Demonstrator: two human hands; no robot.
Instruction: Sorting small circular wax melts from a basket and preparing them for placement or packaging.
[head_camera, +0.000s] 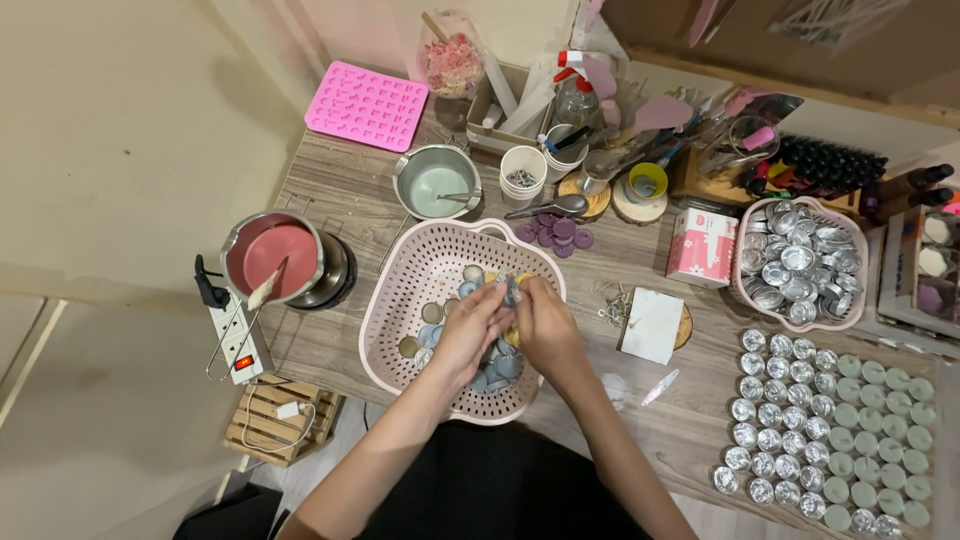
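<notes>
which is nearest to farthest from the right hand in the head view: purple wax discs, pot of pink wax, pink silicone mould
From the right hand, over the pink basket:
1. Purple wax discs, just beyond the basket's far rim.
2. Pot of pink wax, off to the left beside the power strip.
3. Pink silicone mould, at the table's far left corner.

Wood-grain worktop (340, 190) against a cream wall (130, 130)

Pale floor (60, 400) at left; a slatted wooden crate (270, 425) stands under the worktop's edge.

Wooden table (340, 200) with pink basket (400, 290), pots (275, 258)
</notes>
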